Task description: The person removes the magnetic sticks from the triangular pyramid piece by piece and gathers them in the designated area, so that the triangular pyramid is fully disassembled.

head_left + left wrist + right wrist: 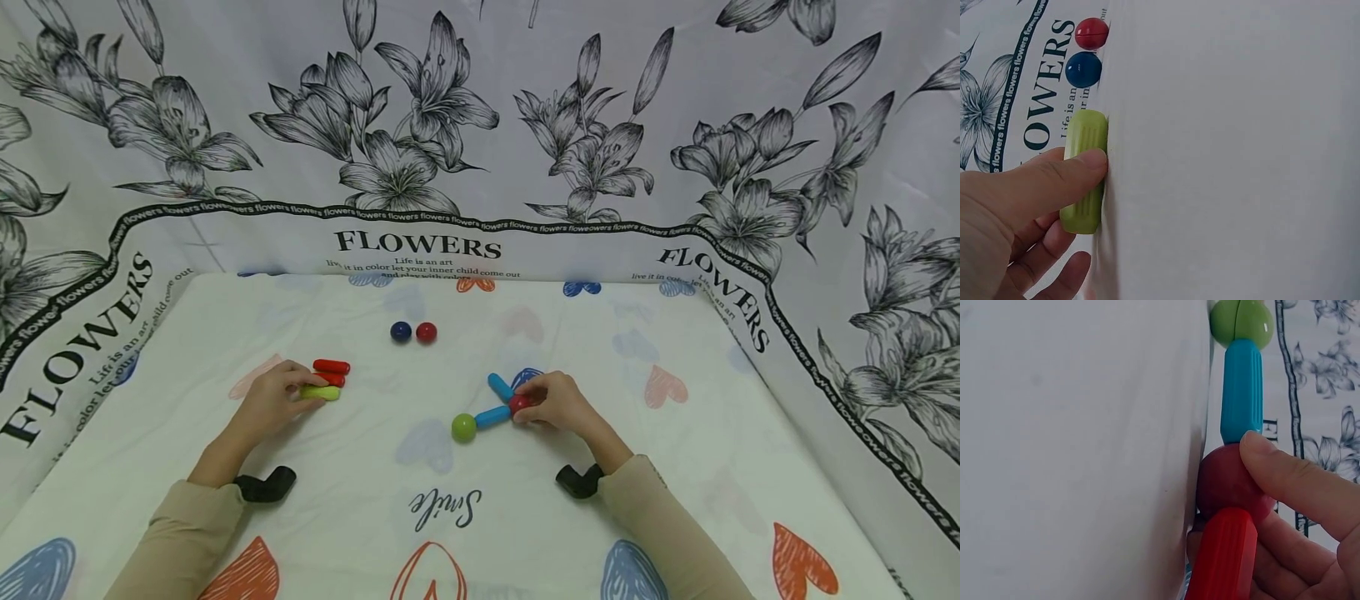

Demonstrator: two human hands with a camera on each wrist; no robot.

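Note:
My left hand point(272, 400) pinches a yellow-green ribbed rod point(1087, 172) between thumb and fingers, close over the cloth. Two red rods point(332, 366) lie just beyond it. With my right hand point(558, 404) I grip a dark red ball point(1230, 478), the hub of a joined toy piece. From this ball one blue rod point(1242, 390) runs to a green ball point(463, 427). A second blue rod point(500, 387) points away to the back left. In the right wrist view a red rod point(1225, 556) also meets the hub; the hand hides it in the head view.
A dark blue ball point(401, 332) and another red ball point(426, 332) sit side by side farther back. The white cloth point(360, 467) has printed hearts and lettering. Flower-printed fabric point(510, 183) rises behind and at the sides. Black wrist pieces point(266, 485) stick out from both sleeves.

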